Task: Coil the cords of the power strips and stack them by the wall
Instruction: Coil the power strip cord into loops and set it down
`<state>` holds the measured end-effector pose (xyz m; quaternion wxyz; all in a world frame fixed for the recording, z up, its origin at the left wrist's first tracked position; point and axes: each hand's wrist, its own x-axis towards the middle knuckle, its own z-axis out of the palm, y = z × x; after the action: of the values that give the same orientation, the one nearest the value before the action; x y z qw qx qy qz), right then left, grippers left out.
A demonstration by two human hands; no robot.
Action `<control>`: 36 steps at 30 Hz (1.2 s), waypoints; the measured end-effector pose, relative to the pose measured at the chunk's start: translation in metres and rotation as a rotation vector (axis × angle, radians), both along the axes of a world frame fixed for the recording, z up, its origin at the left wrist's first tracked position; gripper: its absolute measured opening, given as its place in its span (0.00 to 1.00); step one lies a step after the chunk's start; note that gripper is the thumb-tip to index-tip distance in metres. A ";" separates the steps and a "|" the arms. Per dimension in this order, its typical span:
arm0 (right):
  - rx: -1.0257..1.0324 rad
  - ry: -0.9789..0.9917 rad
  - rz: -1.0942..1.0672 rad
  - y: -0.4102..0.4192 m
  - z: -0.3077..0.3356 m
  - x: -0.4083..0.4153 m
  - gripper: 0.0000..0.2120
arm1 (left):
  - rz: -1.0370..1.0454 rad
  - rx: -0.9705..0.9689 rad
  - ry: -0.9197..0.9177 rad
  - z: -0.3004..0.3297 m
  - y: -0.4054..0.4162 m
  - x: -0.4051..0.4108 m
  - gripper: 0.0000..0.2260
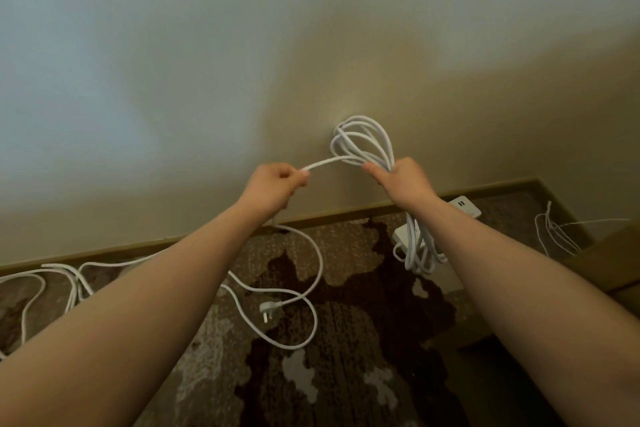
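On the patterned brown carpet [346,340] at far left lies a loose tangle of white cord [52,277]; further right the left hand [273,185] pinches the free white cord [325,162], whose slack and plug [268,308] trail below. That short span runs sideways to the right hand [405,180], fingers [374,172] gripping the white coiled bundle [363,142], so the next loop probably feeds rightward; a white power strip [464,206] sits by the wall.

Two forearms [145,315] bare to the wrists (no sleeves, jewellery).

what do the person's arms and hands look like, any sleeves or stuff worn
Both forearms are bare right up to the frame's lower edge: no sleeve shows. The left hand and right hand wear no gloves, and no rings, watch or wristband are visible on either wrist.
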<state>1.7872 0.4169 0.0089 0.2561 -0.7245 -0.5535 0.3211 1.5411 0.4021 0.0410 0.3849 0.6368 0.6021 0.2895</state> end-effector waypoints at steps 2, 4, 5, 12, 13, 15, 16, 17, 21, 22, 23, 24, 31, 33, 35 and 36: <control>0.016 0.015 -0.008 -0.001 0.001 0.002 0.22 | 0.116 -0.011 -0.171 0.009 0.003 -0.004 0.12; 0.010 0.058 0.026 -0.002 0.001 0.002 0.20 | 0.095 0.027 -0.251 0.017 0.002 -0.003 0.12; -0.005 0.096 0.060 -0.004 0.001 0.000 0.19 | 0.059 0.047 -0.269 0.020 0.001 0.000 0.11; -0.093 0.261 0.196 -0.011 0.006 -0.006 0.16 | -0.016 0.153 -0.172 0.036 0.003 0.018 0.12; -0.107 0.278 0.213 -0.012 0.006 -0.007 0.15 | 0.000 0.147 -0.137 0.034 0.004 0.018 0.13; -0.138 0.299 0.232 -0.012 0.006 -0.010 0.14 | 0.073 0.147 -0.065 0.028 0.006 0.018 0.14; -0.142 0.303 0.227 -0.012 0.006 -0.011 0.14 | 0.117 0.130 -0.050 0.025 0.008 0.016 0.15; -0.134 0.317 0.207 -0.012 0.007 -0.012 0.14 | 0.150 0.100 -0.041 0.021 0.010 0.013 0.15; -0.036 0.460 -0.025 -0.005 0.011 -0.002 0.14 | 0.043 0.028 0.128 -0.002 0.008 -0.013 0.14; -0.014 0.488 -0.080 -0.003 0.011 0.002 0.13 | -0.014 0.026 0.190 -0.009 0.005 -0.023 0.14; 0.003 0.509 -0.122 -0.001 0.010 0.004 0.13 | -0.050 0.026 0.227 -0.016 0.001 -0.033 0.14; 0.013 0.521 -0.155 0.000 0.009 0.006 0.13 | -0.062 0.017 0.230 -0.021 -0.001 -0.044 0.13; -0.067 0.391 -0.045 0.003 -0.002 0.006 0.17 | 0.060 0.024 0.015 -0.010 0.002 -0.046 0.13; -0.129 0.358 0.054 -0.002 -0.004 0.002 0.18 | -0.014 0.070 -0.021 0.006 0.000 -0.016 0.12; -0.144 0.414 0.098 -0.008 -0.004 0.000 0.19 | -0.082 0.113 0.035 0.014 -0.003 0.012 0.12; -0.136 0.444 0.111 -0.009 -0.002 -0.001 0.21 | -0.090 0.109 0.069 0.013 -0.004 0.022 0.13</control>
<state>1.7865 0.4075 0.0066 0.3043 -0.6202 -0.4997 0.5225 1.5633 0.3982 0.0541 0.3413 0.6929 0.5691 0.2819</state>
